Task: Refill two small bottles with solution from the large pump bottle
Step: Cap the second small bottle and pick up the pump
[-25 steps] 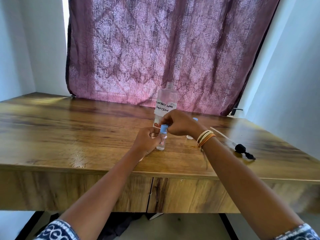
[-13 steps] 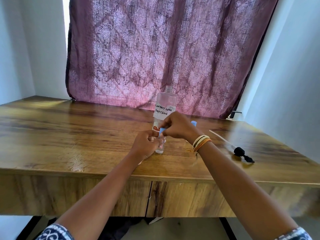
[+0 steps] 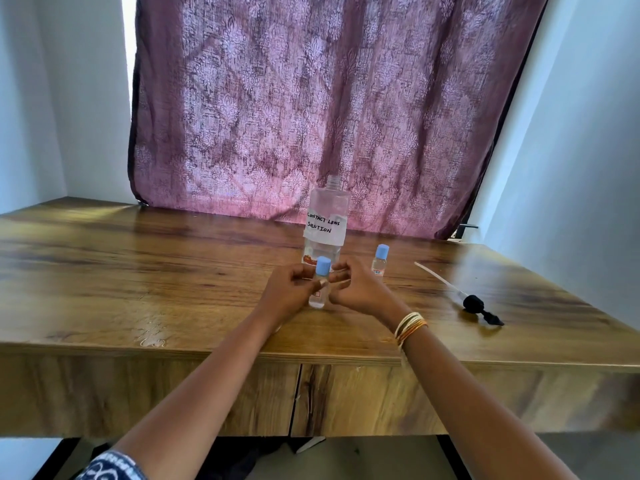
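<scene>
- Left hand (image 3: 289,294) grips the near small bottle (image 3: 320,289) by its clear body, fingers curled round it; bottle upright on the wooden desk (image 3: 156,278), blue cap (image 3: 323,265) on.
- Right hand (image 3: 358,289) just right of that bottle, fingers curled toward it below the cap; can't tell if they touch it or pinch it.
- Near small bottle stands directly in front of the large bottle (image 3: 326,225), overlapping its base in view.
- Large bottle: clear, upright, open threaded neck with no pump on it, white label handwritten "CONTACT LENS SOLUTION", liquid low inside.
- Second small bottle (image 3: 380,260): right of the large bottle and slightly nearer the camera, upright, blue cap on, clear of both hands.
- Pump head (image 3: 476,304): black, lying on its side well right of the large bottle, its long white dip tube (image 3: 438,278) pointing back toward the bottle.
- Bangles (image 3: 410,326), gold and orange, on the right wrist.
- Wet patch (image 3: 152,336) on the desk, left of the large bottle near the front edge.
- Maroon patterned curtain (image 3: 311,98) hangs behind the large bottle, pale walls either side.
</scene>
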The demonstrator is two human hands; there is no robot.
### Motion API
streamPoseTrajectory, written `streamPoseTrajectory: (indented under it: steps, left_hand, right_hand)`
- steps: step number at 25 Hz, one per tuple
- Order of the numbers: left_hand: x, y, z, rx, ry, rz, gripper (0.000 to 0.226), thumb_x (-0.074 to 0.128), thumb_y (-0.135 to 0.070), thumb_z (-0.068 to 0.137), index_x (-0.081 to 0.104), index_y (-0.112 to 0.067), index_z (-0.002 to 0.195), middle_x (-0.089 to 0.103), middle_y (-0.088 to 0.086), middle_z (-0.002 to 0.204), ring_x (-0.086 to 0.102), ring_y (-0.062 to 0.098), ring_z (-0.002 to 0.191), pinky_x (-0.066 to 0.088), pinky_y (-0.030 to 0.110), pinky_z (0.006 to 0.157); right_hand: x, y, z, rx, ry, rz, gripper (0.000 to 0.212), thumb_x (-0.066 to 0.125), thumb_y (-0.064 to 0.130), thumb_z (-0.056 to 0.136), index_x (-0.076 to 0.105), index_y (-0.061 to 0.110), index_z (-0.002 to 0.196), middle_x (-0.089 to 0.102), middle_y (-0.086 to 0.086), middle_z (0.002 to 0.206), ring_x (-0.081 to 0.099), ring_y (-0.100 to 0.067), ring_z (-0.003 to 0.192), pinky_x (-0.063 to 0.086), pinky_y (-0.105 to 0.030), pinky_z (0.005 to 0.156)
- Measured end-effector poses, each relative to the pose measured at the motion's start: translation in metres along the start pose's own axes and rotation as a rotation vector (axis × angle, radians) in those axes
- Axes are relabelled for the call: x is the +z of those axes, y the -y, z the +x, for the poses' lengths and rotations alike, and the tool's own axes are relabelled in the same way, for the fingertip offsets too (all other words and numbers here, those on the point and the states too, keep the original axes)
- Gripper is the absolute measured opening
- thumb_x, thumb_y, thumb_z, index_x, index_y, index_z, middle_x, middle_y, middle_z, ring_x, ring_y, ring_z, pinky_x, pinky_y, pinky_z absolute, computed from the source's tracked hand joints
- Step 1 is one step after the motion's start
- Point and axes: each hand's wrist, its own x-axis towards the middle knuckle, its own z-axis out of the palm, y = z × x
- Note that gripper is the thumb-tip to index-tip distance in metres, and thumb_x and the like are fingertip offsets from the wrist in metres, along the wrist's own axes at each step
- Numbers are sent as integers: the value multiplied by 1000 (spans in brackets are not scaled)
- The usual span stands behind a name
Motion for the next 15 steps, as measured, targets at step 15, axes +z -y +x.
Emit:
streamPoseTrajectory:
  steps: [15]
  left_hand:
    - [2,2,2,-36,30,195,40,72,-17,83,63,-18,122,69,-1,101,60,6,76,46,14,69]
  right_hand:
    - [0,-44,41,136,-248,-199,36,81,26,71,63,8,97,70,-8,89,66,-23,87,55,-38,78]
